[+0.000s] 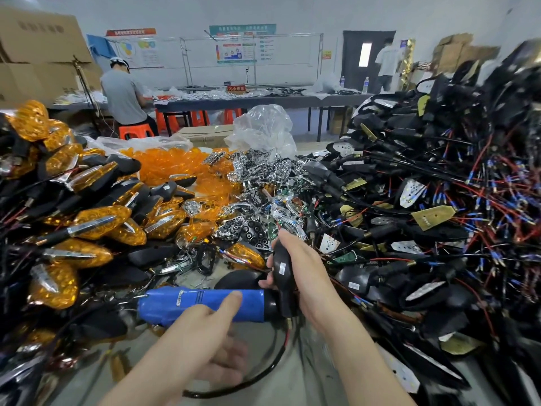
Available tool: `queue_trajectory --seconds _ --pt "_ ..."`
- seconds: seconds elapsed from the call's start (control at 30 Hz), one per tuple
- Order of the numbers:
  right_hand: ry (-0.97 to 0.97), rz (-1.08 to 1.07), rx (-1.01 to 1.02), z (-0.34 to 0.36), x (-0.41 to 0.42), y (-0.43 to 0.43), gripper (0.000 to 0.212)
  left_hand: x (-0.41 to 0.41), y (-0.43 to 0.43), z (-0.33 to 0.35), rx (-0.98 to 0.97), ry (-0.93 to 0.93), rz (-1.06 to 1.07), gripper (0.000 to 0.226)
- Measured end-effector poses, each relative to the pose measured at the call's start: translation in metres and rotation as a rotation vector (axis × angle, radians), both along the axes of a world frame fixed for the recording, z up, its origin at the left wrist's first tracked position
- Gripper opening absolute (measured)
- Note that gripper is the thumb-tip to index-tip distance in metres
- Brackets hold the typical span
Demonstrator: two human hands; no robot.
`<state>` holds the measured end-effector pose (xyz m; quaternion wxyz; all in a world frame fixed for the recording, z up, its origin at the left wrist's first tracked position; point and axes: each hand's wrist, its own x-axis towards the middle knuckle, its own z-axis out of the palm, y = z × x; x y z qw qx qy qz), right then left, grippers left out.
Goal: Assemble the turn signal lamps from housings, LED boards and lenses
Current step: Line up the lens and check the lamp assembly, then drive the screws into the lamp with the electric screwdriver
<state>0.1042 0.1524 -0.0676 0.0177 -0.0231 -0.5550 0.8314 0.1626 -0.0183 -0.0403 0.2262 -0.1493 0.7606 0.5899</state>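
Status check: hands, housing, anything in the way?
Right hand grips black housing upright. Left hand open, thumb at blue screwdriver. Finished lamps left, wired housings right, crowding close.

This is a small factory assembly workshop. Left of the left hand rises a heap of amber-lensed lamps on black stems. Right of the right hand is a tangle of black plastic housings trailing red and black wires. Beyond both hands lie loose orange plastic lenses and chrome reflectors. The right hand grips one black lamp housing, and the left thumb lies across a blue power screwdriver. Far beyond the hands, a person in a grey shirt sits on an orange plastic stool at long dark worktables, near stacked brown cardboard cartons and printed wall charts.
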Motion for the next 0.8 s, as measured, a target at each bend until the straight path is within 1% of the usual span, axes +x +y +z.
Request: queue_trajectory --seconds 0.07,0.1,0.13,0.17,0.27,0.4,0.5,0.6,0.7,0.73,0.8 --pt "-0.005 -0.002 0.009 0.0 0.001 0.001 0.042 0.003 0.005 0.001 0.361 -0.093 0.219 0.055" --pt "-0.009 -0.002 0.003 0.0 0.001 0.002 0.045 0.005 0.008 0.003 0.51 -0.118 0.321 0.051" --pt "-0.012 0.002 -0.006 0.0 0.001 0.002 0.046 0.005 0.013 0.005 0.614 -0.13 0.421 0.047" --pt "-0.011 0.01 -0.019 -0.001 0.002 0.002 0.045 0.004 0.017 0.007 0.668 -0.133 0.491 0.044" --pt "0.012 0.024 -0.058 0.001 0.005 0.004 0.037 0.001 0.029 0.014 0.638 -0.11 0.526 0.037" --pt "-0.008 0.03 -0.096 0.004 0.006 0.005 0.034 -0.005 0.03 0.011 0.565 -0.098 0.474 0.039" --pt "-0.02 0.049 -0.142 0.01 0.01 0.006 0.032 -0.013 0.032 0.006 0.516 -0.036 0.484 0.036" --pt "-0.042 0.135 -0.182 0.019 0.018 0.006 0.032 -0.022 0.038 -0.001 0.515 0.074 0.525 0.031" --pt "-0.037 0.254 -0.216 0.025 0.026 0.001 0.031 -0.035 0.04 -0.005 0.627 0.228 0.673 0.027" --pt "-0.013 0.259 -0.235 0.025 0.027 0.001 0.03 -0.039 0.039 -0.002 0.699 0.282 0.711 0.025" --pt "0.034 0.208 -0.315 0.026 0.027 0.002 0.029 -0.048 0.032 0.009 0.863 0.398 0.72 0.019"
